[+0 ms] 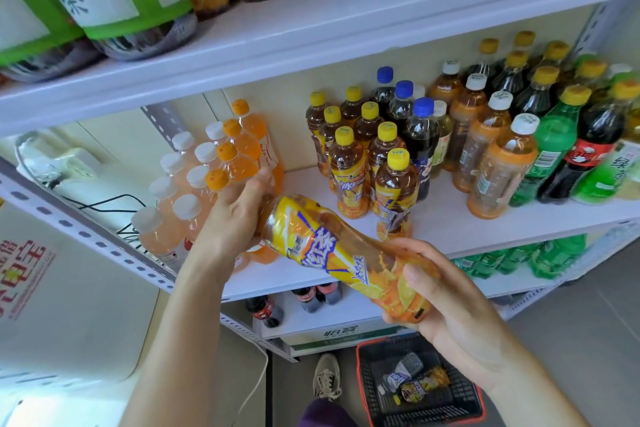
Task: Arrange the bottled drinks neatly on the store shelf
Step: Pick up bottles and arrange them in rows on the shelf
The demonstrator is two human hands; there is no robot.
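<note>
Left hand (pixel 235 215) fingers clasp the top end of a tilted yellow-labelled plastic tea bottle (pixel 329 246); right hand (pixel 460 315) fingers grip its base.

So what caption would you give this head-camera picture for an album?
A tea bottle, tilted, held by left hand and right hand before the shelf of yellow-capped bottles; basket below.

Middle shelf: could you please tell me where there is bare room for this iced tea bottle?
Bare shelf board lies before the white-capped orange bottles, right of the yellow-capped iced teas. A narrower gap separates those from the orange sodas. The green bottles at the right end are crowded.
</note>
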